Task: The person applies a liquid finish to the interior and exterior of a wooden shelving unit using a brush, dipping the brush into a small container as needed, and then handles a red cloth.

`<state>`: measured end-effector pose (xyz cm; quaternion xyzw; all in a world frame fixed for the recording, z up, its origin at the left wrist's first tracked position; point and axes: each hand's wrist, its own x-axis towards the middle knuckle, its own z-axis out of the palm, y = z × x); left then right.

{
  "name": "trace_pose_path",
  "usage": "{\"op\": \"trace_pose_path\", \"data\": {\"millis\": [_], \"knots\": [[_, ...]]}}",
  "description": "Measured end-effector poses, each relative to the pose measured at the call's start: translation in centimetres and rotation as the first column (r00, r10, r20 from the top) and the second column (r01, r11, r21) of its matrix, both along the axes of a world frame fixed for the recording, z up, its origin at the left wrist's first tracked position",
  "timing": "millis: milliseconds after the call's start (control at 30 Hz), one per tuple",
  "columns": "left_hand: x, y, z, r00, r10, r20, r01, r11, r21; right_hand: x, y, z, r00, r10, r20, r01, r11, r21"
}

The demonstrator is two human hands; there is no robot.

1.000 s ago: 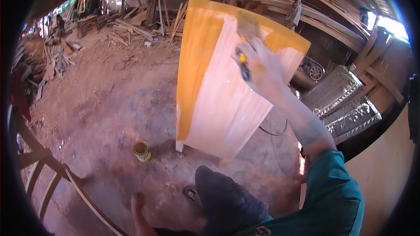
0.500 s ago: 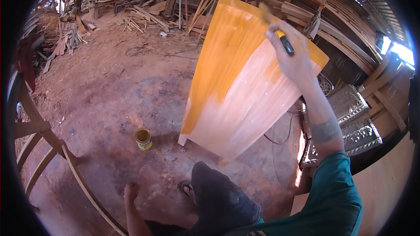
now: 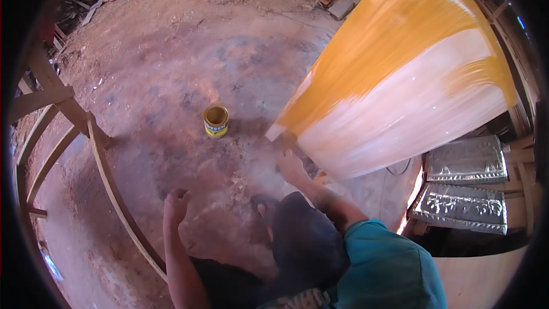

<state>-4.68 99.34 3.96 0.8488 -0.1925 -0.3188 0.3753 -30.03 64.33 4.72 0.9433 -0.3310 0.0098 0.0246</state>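
While the tapering orange-and-pale wooden panel (image 3: 394, 74) runs lengthwise away to my right, my right hand (image 3: 293, 169) is nearer, blurred by its lower end, grip unreadable; left of the panel, an open yellow metal can (image 3: 216, 130) stands, and my half-open left hand (image 3: 176, 205) hangs apart, empty-looking.
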Motion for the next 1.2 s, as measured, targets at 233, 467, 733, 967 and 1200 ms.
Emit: {"op": "trace_pose_path", "data": {"millis": [233,467,733,967,1200], "knots": [[2.2,2.8,-1.2,0.997,0.045,0.067,-0.044,0.999,-0.011,-2.3,2.1,28.1,0.644,-0.302,0.703,-0.082,0.886,0.456],[1.8,1.9,0.3,0.991,0.004,0.131,-0.004,1.0,0.002,-0.6,3.7,19.9,0.983,0.117,0.143,-0.077,0.962,-0.261],[0.9,2.1,0.7,0.995,-0.002,0.101,0.003,1.0,-0.007,1.4,1.7,-2.0,0.991,0.063,0.116,-0.075,0.991,0.107],[1.3,2.7,0.7,0.989,0.061,0.136,-0.057,0.998,-0.038,3.6,1.6,21.8,0.707,0.275,0.652,-0.202,0.961,-0.186],[1.0,1.3,1.4,0.997,0.002,0.077,-0.001,1.0,-0.015,5.3,-0.8,1.7,0.947,0.203,0.249,-0.185,0.978,-0.095]]}}
